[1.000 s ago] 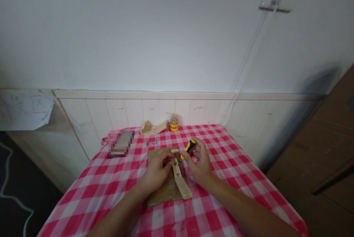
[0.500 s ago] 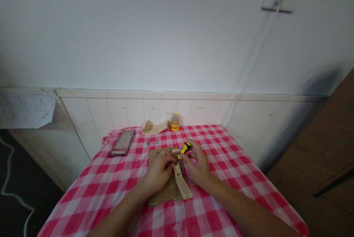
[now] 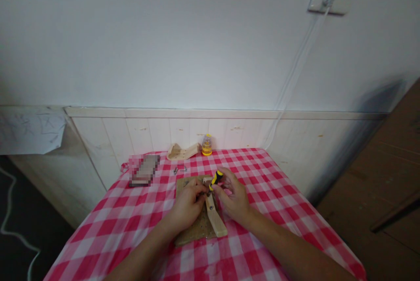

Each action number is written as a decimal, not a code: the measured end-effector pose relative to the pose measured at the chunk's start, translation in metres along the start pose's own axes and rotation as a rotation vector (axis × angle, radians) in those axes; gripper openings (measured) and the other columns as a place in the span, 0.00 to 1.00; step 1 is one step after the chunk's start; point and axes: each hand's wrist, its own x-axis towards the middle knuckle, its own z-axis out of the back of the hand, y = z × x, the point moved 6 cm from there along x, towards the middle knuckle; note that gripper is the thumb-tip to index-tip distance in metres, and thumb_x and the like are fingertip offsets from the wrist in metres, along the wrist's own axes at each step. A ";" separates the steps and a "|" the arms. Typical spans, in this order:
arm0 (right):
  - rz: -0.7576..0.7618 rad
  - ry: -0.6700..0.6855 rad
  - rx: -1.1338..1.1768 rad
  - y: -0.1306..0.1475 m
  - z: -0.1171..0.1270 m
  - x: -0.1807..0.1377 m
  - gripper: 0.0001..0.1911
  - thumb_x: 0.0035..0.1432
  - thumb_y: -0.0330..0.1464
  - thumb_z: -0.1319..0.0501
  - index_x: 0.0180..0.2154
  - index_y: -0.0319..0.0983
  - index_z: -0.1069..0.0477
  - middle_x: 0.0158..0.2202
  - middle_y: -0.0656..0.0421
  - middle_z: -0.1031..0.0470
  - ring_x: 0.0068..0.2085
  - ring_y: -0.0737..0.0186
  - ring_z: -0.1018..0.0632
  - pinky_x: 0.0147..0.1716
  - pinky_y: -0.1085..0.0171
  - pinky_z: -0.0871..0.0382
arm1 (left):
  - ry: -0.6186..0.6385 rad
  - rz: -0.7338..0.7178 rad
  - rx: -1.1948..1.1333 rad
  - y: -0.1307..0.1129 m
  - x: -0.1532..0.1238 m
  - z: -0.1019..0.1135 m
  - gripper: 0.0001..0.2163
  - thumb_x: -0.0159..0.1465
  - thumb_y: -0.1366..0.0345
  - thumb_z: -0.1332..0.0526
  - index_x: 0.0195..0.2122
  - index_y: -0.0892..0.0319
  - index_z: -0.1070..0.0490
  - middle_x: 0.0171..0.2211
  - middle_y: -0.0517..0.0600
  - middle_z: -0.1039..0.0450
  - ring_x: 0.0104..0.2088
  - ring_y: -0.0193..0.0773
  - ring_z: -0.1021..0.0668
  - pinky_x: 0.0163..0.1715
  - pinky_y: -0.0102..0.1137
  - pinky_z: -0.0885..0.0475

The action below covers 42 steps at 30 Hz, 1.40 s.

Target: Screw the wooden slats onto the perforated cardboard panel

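the work seems to be in its middle part. at the centre, on the brownish board [image 3: 193, 230], lies a bent wooden piece [image 3: 215, 220], with its near end pointing to 5 o'clock. in it shows one small dark spot [image 3: 211, 208], perhaps a fastener that is already set, but it is too small to be sure.

the right hand [image 3: 235, 198], at 2 o'clock of the board, has its fingers closed around the handle of a yellow and black screwdriver [image 3: 216, 178], which leans down to the upper part of the wooden piece. the left hand [image 3: 188, 200], at 10 o'clock, has its fingers bent together beside the screwdriver's lower end; i cannot tell if they grip the wood or a small part, because the contact is hidden. i judge that this second point is the one being worked on, and it does not look finished.

at 11 o'clock some small metal parts [image 3: 180, 169] lie loose on the checked tablecloth [image 3: 278, 198], so these appear unused. farther, also toward 11, a pale curved wooden part [image 3: 182, 153] stands apart, not joined to the bent piece.
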 end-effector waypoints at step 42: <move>-0.011 -0.004 -0.055 0.017 0.004 -0.007 0.27 0.64 0.30 0.37 0.62 0.46 0.37 0.43 0.56 0.19 0.38 0.58 0.17 0.39 0.60 0.20 | 0.114 -0.098 -0.046 -0.013 -0.005 -0.003 0.06 0.62 0.72 0.38 0.29 0.57 0.24 0.37 0.51 0.23 0.42 0.44 0.23 0.45 0.38 0.30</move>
